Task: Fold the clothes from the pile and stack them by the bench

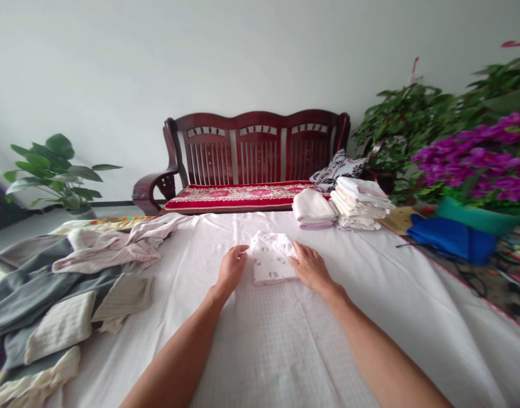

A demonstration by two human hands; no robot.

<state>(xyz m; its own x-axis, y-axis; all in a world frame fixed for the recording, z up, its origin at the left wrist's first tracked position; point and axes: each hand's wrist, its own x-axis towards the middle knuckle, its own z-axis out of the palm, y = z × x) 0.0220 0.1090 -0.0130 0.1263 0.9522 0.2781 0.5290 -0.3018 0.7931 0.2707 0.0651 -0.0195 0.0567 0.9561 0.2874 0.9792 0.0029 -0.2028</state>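
A small white garment (273,262) with a scattered animal-like print lies folded into a compact bundle on the white cloth-covered table (260,345). My left hand (233,266) is just beside its left edge, fingers loosely curved and apart, holding nothing. On the opposite side, my right hand (311,265) rests with its fingers against the garment's right edge; they look extended rather than gripping. The garment's upper part is rumpled, while its front edge is straight.
To the right stand a stack of folded white cloths (359,205) and a smaller folded pile (313,208). Loose clothes (111,249) heap up at left. Behind is a wooden bench (260,150). A blue bag (451,238) and purple flowers (476,156) are at far right.
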